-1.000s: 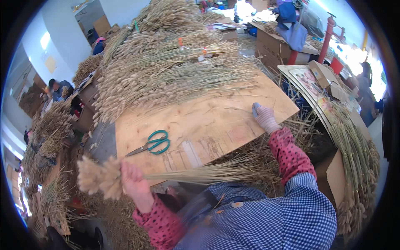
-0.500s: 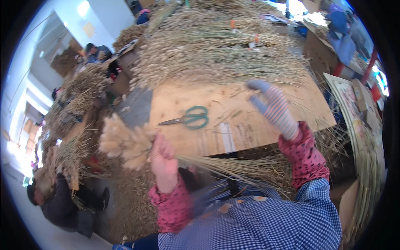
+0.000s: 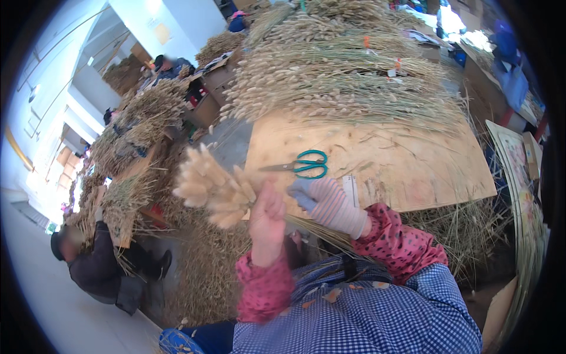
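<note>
My bare left hand (image 3: 268,215) is closed around a bunch of dried, fluffy-headed grass (image 3: 215,186), just below the heads. The pale heads point left, and the stems (image 3: 321,229) run right beneath my other hand. My right hand (image 3: 333,206), in a striped glove with grey fingertips, is closed close to the left one above the stems. Whatever its fingers hold is hidden. Beyond my hands, scissors with teal handles (image 3: 311,164) lie on the wooden board (image 3: 407,159), blades toward the left.
Large piles of dried grass (image 3: 336,88) cover the far part of the board. A white strip (image 3: 351,190) lies beside my right hand. Loose stalks (image 3: 466,236) hang below the board. On the left, a person (image 3: 100,265) sits beside another grass-covered table (image 3: 127,183).
My right hand has come down and left from above the board to beside my left hand, and its spread fingers have closed. The whole view has shifted; the left hand still grips the bunch.
</note>
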`<move>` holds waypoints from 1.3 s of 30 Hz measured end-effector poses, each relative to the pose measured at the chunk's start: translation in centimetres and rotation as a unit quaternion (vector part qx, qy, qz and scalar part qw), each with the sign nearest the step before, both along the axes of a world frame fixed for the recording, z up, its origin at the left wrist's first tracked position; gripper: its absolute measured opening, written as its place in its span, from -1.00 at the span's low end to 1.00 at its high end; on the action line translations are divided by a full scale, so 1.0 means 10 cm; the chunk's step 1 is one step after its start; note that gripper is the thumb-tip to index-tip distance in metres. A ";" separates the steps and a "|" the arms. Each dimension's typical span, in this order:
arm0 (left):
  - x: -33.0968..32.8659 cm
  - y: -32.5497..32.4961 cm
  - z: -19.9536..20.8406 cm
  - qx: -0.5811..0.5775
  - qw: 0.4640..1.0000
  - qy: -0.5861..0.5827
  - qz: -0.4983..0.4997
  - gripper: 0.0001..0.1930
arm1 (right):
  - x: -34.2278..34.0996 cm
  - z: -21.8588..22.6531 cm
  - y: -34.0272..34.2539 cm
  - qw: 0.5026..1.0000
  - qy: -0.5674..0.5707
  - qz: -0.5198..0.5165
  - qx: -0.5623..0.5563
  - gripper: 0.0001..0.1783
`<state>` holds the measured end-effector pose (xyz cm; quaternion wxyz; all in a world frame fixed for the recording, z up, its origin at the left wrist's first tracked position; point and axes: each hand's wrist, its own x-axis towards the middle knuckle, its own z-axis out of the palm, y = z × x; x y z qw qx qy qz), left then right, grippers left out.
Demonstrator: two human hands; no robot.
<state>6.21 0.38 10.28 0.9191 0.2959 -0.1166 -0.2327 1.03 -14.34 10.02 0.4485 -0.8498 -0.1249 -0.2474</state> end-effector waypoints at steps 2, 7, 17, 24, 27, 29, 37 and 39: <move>-0.04 -0.02 0.01 0.032 0.994 0.082 0.065 -0.90 | 0.00 -0.01 0.05 0.998 -0.037 -0.004 -0.058 -0.78; -0.02 0.03 0.08 0.039 0.998 -0.042 -0.007 -0.65 | -0.23 -0.04 -0.05 0.993 0.061 -0.017 -0.098 -0.75; -0.06 0.00 0.04 0.028 0.991 0.011 0.128 -0.46 | -0.99 -0.25 -1.57 0.891 -0.151 -0.371 -0.213 -0.56; 0.05 0.09 -0.07 -0.006 0.996 0.057 0.068 -0.57 | -1.41 -0.01 -2.97 0.762 0.053 -0.591 -0.261 -0.38; 0.03 0.07 -0.06 -0.007 0.997 0.049 0.057 -0.56 | -1.37 -0.17 -3.09 0.774 0.047 -0.557 -0.299 -0.38; -0.01 0.03 -0.03 -0.009 0.996 0.079 0.050 -0.57 | -1.29 -0.31 -3.10 0.806 0.008 -0.500 -0.316 -0.42; -0.12 -0.21 0.02 0.029 1.000 0.007 -0.007 -0.57 | -0.97 -0.44 -2.97 0.811 -0.036 -0.506 -0.291 -0.88; -0.14 -0.31 0.03 0.080 0.996 -0.020 -0.016 -0.74 | -0.82 -0.36 -2.65 0.834 -0.028 -0.457 -0.309 -0.88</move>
